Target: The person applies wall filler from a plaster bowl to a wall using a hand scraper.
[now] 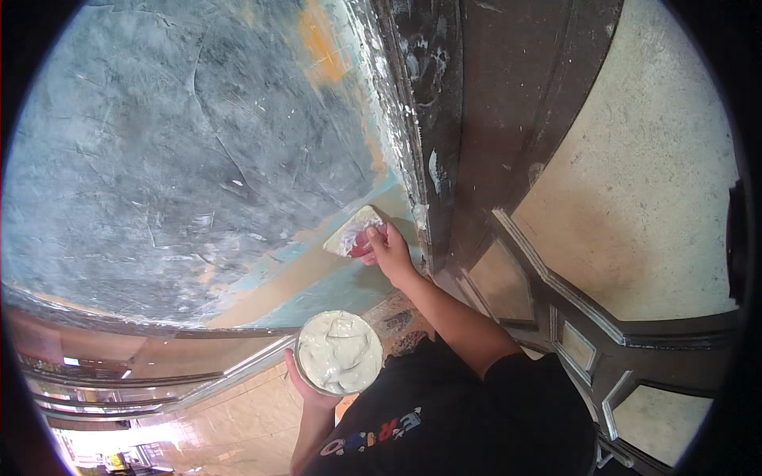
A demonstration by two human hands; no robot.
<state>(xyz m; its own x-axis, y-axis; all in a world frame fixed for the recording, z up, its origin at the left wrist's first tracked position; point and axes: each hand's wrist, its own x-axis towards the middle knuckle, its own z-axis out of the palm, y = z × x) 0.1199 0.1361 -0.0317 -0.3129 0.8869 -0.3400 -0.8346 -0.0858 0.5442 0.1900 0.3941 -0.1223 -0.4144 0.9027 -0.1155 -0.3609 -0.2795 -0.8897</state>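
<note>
My left hand (pixel 305 387) is closed round the side of a round tub of pale, creamy putty (pixel 340 351), held low in front of my body. Peaks and folds mark the putty's surface. In my right hand (pixel 388 252) is a putty knife (pixel 355 233) with a reddish grip and a broad blade smeared with whitish filler. The blade lies at the wall (pixel 198 159), by the lower right corner of its patchy grey-blue face; whether it touches the surface I cannot tell. Beige and light-blue bands (pixel 294 274) run beneath the blade.
A dark wooden frame (pixel 444 119) with chipped, white-smeared edging borders the wall on the right. Beyond it, dark mouldings (pixel 556 293) surround cream panels (pixel 635 182). Pale floor tiles (pixel 238 420) show at the lower left, with bright light behind.
</note>
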